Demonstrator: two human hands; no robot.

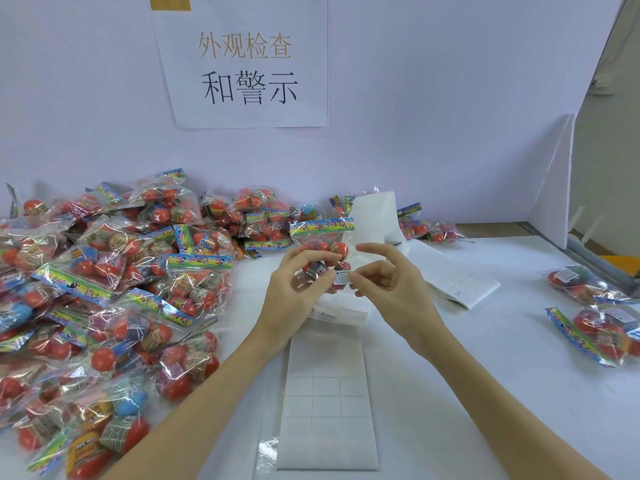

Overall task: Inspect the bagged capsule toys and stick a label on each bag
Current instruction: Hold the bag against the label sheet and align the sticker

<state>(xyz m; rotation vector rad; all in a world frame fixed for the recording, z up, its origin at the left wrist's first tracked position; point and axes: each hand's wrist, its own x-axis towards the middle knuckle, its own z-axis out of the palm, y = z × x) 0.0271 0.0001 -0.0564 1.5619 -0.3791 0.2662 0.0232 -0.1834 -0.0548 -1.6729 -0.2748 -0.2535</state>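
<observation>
head view: the bag (322, 251) is gripped by the left hand (294, 289); a label (342, 277) is pinched onto it by the right hand (388, 282); firm pressing seems needed next.

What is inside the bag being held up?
The held bag shows red capsule toys through clear plastic, and a warning label at its front. The left hand covers the lower left, so a full count is impossible.

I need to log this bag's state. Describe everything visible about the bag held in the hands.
The held bag is clear crinkly plastic with a rainbow-printed header strip across its top, holding red capsule toys. It is raised upright above the white label sheet. The left hand grips its lower left side; the right hand pinches a small white warning label against its lower right front.
</observation>
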